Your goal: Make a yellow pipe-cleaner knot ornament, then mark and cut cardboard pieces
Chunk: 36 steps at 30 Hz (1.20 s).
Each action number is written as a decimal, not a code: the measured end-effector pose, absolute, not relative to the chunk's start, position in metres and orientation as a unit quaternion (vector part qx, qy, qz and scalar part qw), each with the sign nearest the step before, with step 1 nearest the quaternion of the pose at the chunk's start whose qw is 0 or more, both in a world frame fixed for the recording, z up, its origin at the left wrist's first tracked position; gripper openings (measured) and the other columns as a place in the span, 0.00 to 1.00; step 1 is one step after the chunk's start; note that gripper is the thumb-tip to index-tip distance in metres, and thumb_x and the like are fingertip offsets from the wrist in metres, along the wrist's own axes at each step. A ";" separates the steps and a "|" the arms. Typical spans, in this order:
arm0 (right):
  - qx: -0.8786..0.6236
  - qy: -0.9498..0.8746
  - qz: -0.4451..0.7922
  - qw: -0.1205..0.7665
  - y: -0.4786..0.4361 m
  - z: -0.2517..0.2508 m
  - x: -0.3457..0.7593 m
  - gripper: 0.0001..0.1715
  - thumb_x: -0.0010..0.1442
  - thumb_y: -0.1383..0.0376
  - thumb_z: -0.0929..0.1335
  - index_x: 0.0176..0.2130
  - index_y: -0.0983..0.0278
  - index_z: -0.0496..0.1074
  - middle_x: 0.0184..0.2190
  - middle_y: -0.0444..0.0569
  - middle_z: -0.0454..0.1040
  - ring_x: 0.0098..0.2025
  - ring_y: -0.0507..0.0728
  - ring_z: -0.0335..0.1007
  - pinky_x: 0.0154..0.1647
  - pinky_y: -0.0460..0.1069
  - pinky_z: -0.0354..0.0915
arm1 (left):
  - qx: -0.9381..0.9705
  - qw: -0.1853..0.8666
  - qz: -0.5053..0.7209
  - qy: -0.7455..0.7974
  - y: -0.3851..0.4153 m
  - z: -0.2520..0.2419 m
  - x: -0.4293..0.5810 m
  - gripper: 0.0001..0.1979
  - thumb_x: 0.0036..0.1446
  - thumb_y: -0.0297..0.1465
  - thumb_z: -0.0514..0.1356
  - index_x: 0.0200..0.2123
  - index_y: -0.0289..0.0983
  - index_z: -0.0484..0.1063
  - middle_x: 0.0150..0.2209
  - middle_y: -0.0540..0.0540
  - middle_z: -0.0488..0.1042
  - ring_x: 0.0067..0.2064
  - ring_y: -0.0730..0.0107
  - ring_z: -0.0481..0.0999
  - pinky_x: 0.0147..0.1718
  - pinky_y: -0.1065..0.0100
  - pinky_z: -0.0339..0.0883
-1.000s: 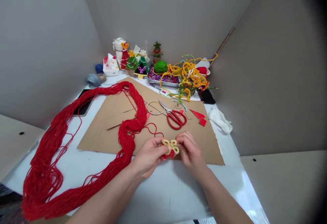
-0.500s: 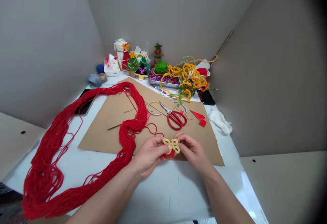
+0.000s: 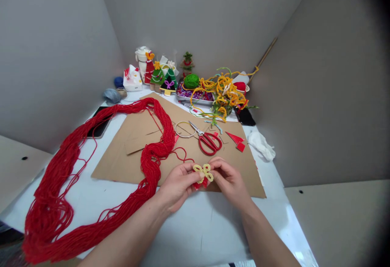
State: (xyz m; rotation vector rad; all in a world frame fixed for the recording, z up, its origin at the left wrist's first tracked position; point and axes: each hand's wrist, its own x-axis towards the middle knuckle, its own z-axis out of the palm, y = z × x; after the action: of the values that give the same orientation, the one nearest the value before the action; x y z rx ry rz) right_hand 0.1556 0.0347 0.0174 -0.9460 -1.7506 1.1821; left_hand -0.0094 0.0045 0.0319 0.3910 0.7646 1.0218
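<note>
Between both hands is a pale yellow looped bow (image 3: 206, 168), several small loops spread like petals. My left hand (image 3: 181, 183) is closed, its thumb pressing the bow's middle against a small red piece (image 3: 198, 185) below it. From the right, the fingertips of my right hand (image 3: 227, 176) pinch together at the bow's right-hand loops. A thin red yarn strand (image 3: 182, 153) trails from the left fingers toward a big skein of red yarn (image 3: 155, 153). Just beyond the hands lie red-handled scissors (image 3: 209, 143) with the blades slightly apart, beside a thin hoop (image 3: 184, 129).
Beneath lies a brown cardboard sheet (image 3: 122, 165). Red cut pieces (image 3: 236, 139) and a white tissue (image 3: 261, 145) are to the right. Behind stand felt trees (image 3: 157, 75), a bead tray (image 3: 195, 94) with a green yarn ball (image 3: 191, 81), and tangled orange yarn (image 3: 227, 90).
The view has shifted very slightly. Both hands keep nearly the same pose, holding the yellow bow in the same spot.
</note>
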 end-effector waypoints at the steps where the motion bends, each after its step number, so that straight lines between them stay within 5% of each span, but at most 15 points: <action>1: -0.377 -0.691 0.465 0.404 0.035 0.017 0.156 0.05 0.62 0.67 0.64 0.33 0.62 0.68 0.32 0.47 0.67 0.35 0.54 0.65 0.36 0.49 0.62 | 0.177 0.785 0.475 0.356 0.005 0.031 -0.009 0.09 0.44 0.27 0.68 0.29 0.32 0.72 0.30 0.46 0.75 0.31 0.73 0.74 0.34 0.71 0.65; 17: -0.377 -0.749 0.379 0.392 0.031 0.021 0.156 0.07 0.61 0.69 0.63 0.32 0.62 0.69 0.29 0.48 0.67 0.35 0.56 0.64 0.37 0.51 0.62 | 0.198 0.778 0.463 0.375 0.003 0.028 -0.009 0.10 0.42 0.30 0.69 0.27 0.33 0.72 0.27 0.47 0.74 0.28 0.76 0.71 0.31 0.73 0.62; 23: -0.449 -0.688 0.443 0.358 0.037 0.023 0.162 0.08 0.62 0.62 0.63 0.42 0.61 0.68 0.40 0.49 0.70 0.41 0.55 0.66 0.41 0.49 0.64 | 0.266 0.673 0.489 0.487 0.005 0.021 -0.005 0.12 0.41 0.31 0.69 0.27 0.34 0.71 0.25 0.50 0.73 0.26 0.76 0.68 0.28 0.73 0.60; 36: -0.473 -0.628 0.503 0.359 0.033 0.029 0.152 0.10 0.60 0.60 0.65 0.32 0.63 0.69 0.29 0.46 0.72 0.31 0.53 0.67 0.33 0.47 0.64 | 0.335 0.608 0.484 0.533 0.005 0.024 0.000 0.10 0.42 0.31 0.67 0.28 0.34 0.72 0.27 0.48 0.75 0.31 0.70 0.73 0.32 0.71 0.64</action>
State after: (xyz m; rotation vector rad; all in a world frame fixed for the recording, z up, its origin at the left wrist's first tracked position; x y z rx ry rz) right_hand 0.1516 0.0329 0.0285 -1.2196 -1.6187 1.2971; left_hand -0.0003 0.0051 0.0244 0.7745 1.2303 1.1171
